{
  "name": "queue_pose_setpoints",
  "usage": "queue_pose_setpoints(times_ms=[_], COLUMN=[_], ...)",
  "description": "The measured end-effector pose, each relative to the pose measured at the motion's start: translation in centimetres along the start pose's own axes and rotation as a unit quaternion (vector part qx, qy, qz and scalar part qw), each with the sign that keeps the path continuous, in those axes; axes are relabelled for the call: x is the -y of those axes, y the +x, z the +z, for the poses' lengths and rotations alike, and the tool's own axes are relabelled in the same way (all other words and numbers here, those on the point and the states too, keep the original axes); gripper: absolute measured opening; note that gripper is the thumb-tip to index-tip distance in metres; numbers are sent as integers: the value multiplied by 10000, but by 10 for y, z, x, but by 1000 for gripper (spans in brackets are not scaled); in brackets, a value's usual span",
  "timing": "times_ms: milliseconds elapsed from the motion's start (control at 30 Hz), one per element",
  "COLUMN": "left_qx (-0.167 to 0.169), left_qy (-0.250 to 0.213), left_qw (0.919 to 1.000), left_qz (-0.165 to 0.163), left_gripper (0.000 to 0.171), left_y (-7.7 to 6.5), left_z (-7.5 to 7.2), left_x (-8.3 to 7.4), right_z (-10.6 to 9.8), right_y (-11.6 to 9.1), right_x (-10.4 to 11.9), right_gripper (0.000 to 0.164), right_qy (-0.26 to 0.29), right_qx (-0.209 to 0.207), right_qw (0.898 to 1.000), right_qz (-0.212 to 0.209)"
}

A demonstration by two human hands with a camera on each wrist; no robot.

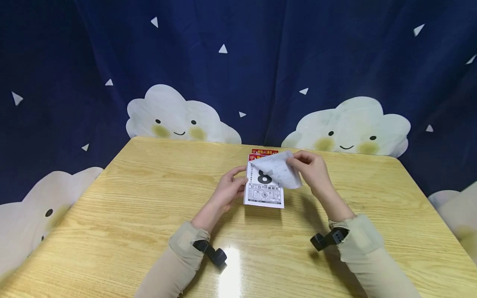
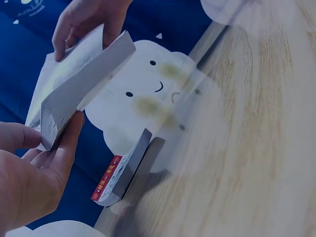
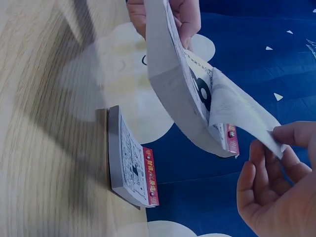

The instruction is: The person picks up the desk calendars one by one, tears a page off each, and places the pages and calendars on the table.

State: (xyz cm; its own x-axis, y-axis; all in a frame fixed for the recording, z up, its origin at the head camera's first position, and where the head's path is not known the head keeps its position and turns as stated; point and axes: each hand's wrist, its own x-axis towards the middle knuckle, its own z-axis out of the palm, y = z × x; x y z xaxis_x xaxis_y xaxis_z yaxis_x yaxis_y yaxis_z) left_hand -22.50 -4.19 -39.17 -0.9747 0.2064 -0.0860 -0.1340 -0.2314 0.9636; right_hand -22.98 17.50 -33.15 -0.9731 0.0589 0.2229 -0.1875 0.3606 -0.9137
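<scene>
In head view, our left hand (image 1: 227,189) grips the pad (image 1: 263,198) between our hands. In left wrist view, a second pad (image 2: 127,173) is on the table (image 2: 242,158) beyond this hand. In right wrist view, our right hand (image 3: 289,200) pinches the first pad's lifted page (image 3: 239,104).

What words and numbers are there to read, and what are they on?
"8", on the held calendar pad, partly covered by the lifted page.
Small print below it and gold characters on its red strip: too small.
Print on the second calendar pad: too blurred.
Curtain lettering: cut off or too faint.
</scene>
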Motion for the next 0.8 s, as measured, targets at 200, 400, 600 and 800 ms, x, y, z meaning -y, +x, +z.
queue_pose_setpoints(times_ms=[200, 400, 600, 800], left_qx=[-102, -50, -170, -265], left_qy=[-805, -925, -1029, -1120], left_qw=[9967, 9957, 9945, 9932], left_qz=[-68, -93, -110, -149], left_gripper=[44, 45, 46, 45], left_y=[0, 1, 1, 3], left_z=[-5, -12, -18, -25], left_x=[-7, -11, -12, -15], right_z=[-3, -10, -18, -31], right_y=[-2, -2, 1, 3], right_x=[-4, -4, -5, -10], right_gripper=[18, 24, 21, 18], right_qy=[582, 1204, 2126, 2576], right_qx=[22, -153, -664, -1041], right_qw=[9975, 9910, 9714, 9541], right_qz=[398, 564, 821, 1117])
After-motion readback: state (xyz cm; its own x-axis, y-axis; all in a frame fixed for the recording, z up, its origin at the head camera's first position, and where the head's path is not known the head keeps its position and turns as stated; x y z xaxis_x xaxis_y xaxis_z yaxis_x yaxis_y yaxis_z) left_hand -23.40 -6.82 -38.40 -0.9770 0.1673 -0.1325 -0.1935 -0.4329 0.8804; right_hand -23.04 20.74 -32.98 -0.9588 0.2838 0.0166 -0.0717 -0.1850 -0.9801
